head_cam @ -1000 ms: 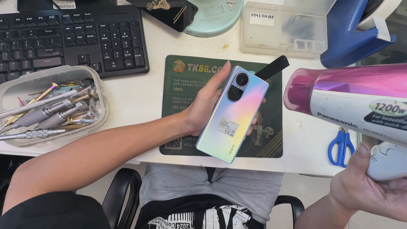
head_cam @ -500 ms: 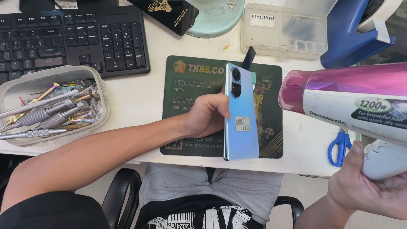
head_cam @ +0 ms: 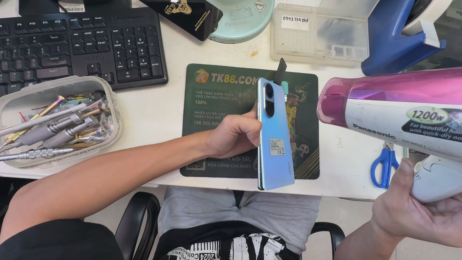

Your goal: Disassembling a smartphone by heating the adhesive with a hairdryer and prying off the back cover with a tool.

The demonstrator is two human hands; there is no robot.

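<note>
My left hand [head_cam: 235, 136] grips a light blue smartphone [head_cam: 275, 137] by its left edge, back side up and tilted on its side, above a dark green mouse mat [head_cam: 216, 96]. A small white sticker sits on the phone's back and the camera block is at its far end. My right hand [head_cam: 423, 214] holds the white handle of a pink and white hair dryer [head_cam: 404, 106], whose pink nozzle points left toward the phone from a short distance. A thin black tool [head_cam: 280, 70] lies on the mat beyond the phone.
A clear tub of screwdrivers and metal tools [head_cam: 55, 123] stands at the left, a black keyboard [head_cam: 82, 43] behind it. Blue scissors [head_cam: 383, 166] lie under the dryer. A clear plastic parts box [head_cam: 320, 31], a pale green round base [head_cam: 243, 19] and a blue tape dispenser [head_cam: 402, 41] line the back.
My left hand has turned the phone from lying back-up at an angle to standing nearly on its edge, lengthwise to me. The hair dryer has stayed almost in place.
</note>
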